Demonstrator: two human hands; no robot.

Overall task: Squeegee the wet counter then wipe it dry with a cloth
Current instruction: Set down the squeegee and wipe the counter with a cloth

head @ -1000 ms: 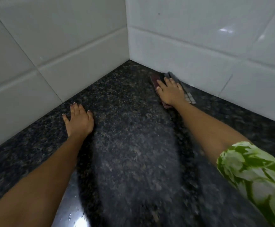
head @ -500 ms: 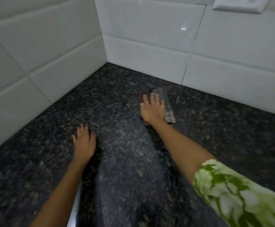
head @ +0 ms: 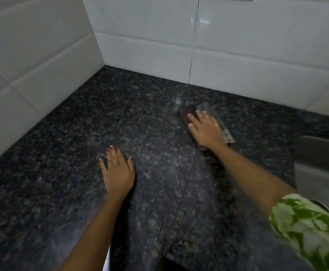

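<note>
Counter (head: pixel 65 173): dark speckled granite, filling lower and centre frame; faint wet sheen at upper centre just ahead of the cloth. Wiping-dry step judged in hand. Best worked in overlapping strokes from the wall toward the front edge, pressure kept even, damp patch at upper centre not skipped.

Tiled wall (head: pixel 140 36): white, glossy, meeting in a corner at upper centre-left. Compared with half a second back, corner sits further right and higher in frame; socket plate at top now nearly cut off.

Sink (head: pixel 316 165): steel basin at right edge, absent from both earlier views; camera evidently swung right.

Sleeve (head: pixel 308 231): green-and-white print, lower right.

Left hand (head: pixel 118 171): centre-left, flat on the granite, fingers straight and slightly spread, holding nothing; bracing only. Worth keeping planted for balance while reaching. Placement relative to the cloth hand much as before.

Right hand (head: pixel 204 128): upper centre-right, palm down on the cloth, fingers extended and pressing rather than curled round anything. Earlier hard against the wall's base; now drawn back, well clear of it.

Cloth (head: pixel 224 132): folded, grey checked edge showing right of the hand, dark red part at left; lying on the counter under the palm, near the sink side.

Squeegee: not in view.
</note>
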